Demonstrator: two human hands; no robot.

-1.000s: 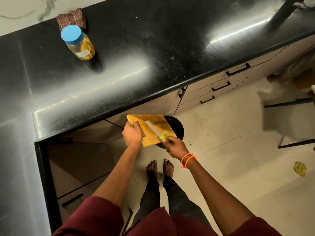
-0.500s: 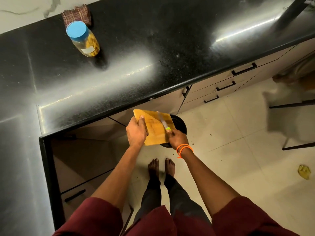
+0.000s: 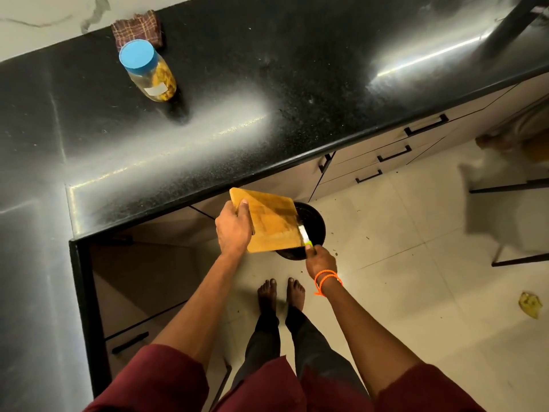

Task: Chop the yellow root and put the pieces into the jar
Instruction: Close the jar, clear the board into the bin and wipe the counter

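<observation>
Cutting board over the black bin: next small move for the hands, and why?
Probably one more knife stroke down the cutting board toward its lower edge. The left hand holds the board tilted over the black bin on the floor, and the right hand has the blade at the board's lower right edge. The jar stands capped on the counter.

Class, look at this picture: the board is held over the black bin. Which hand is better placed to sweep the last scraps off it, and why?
Right. The right hand already grips the knife at the cutting board edge above the bin; the left hand is holding the board.
</observation>
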